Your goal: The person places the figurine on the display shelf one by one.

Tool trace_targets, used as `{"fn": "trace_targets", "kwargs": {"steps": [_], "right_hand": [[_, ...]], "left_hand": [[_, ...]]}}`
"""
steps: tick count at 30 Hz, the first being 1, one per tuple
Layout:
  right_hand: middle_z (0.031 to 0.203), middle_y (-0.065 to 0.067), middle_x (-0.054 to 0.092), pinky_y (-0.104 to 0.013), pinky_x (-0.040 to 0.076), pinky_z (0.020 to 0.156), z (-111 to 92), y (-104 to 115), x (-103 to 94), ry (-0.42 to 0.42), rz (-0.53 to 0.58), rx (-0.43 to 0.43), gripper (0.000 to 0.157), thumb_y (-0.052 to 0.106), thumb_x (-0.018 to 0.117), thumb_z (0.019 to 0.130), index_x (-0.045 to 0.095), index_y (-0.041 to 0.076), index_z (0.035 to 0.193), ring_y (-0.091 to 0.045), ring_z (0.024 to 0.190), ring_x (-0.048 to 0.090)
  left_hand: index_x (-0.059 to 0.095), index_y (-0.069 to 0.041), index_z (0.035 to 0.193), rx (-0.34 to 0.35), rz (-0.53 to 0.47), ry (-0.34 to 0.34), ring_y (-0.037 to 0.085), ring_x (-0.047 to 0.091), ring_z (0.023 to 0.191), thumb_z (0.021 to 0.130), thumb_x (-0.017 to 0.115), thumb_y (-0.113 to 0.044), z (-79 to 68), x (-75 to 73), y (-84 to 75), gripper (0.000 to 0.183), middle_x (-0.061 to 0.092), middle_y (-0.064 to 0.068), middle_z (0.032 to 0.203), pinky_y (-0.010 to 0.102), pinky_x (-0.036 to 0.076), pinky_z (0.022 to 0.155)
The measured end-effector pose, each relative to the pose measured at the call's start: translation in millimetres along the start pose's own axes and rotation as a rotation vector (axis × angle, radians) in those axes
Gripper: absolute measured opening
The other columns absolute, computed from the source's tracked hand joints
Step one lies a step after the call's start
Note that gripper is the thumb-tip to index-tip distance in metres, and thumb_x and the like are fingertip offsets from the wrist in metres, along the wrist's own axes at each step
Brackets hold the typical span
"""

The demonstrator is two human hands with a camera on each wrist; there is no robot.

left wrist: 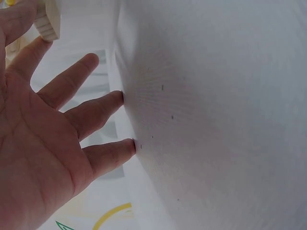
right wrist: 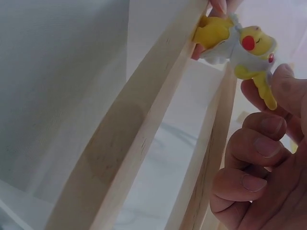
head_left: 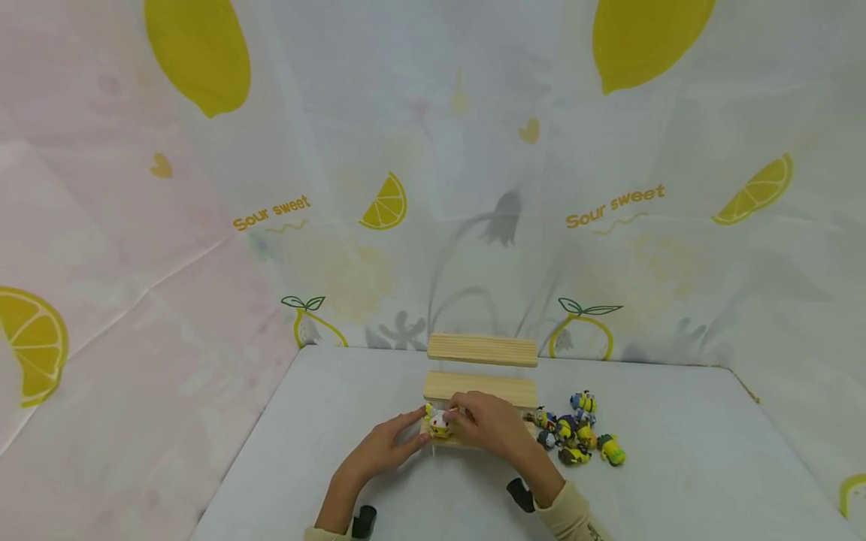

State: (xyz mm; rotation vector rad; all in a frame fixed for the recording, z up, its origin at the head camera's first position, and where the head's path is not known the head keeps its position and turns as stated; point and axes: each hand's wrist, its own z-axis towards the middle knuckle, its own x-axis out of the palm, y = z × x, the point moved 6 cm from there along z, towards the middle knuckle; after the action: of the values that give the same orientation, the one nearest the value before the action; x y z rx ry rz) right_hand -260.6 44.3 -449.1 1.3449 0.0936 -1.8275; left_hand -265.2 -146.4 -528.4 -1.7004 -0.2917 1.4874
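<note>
A yellow toy figurine [head_left: 440, 424] with a red cheek and a white outfit stands at the left end of the lowest wooden shelf board [right wrist: 124, 124]. My right hand [head_left: 490, 428] pinches its upper part between thumb and index finger, the other fingers curled in the right wrist view. At the board's left end is my left hand [head_left: 380, 451], fingers spread and fairly straight. In the left wrist view one of its fingertips touches the end of the wooden board [left wrist: 49, 21]. Whether the left hand also touches the figurine [right wrist: 247, 55] is unclear.
Two higher wooden boards, a middle one [head_left: 480, 387] and a top one [head_left: 482, 349], rise behind the hands. Several small figurines [head_left: 585, 433] lie in a pile right of the shelf on the white table [head_left: 690, 466]. A lemon-print cloth [head_left: 467, 188] hangs behind.
</note>
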Motion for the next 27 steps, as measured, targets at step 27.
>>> {"fn": "trace_targets", "kwargs": {"steps": [27], "right_hand": [[0.067, 0.016, 0.038, -0.021, 0.03, 0.047, -26.5, -24.2, -53.7, -0.089, -0.062, 0.135, 0.027, 0.033, 0.074, 0.09, 0.07, 0.021, 0.113, -0.001, 0.055, 0.033]], "left_hand": [[0.047, -0.018, 0.148, -0.011, 0.028, 0.019, 0.038, 0.043, 0.135, 0.097, 0.053, -0.058, 0.6, 1.6, 1.1, 0.065, 0.049, 0.009, 0.146, 0.057, 0.035, 0.108]]}}
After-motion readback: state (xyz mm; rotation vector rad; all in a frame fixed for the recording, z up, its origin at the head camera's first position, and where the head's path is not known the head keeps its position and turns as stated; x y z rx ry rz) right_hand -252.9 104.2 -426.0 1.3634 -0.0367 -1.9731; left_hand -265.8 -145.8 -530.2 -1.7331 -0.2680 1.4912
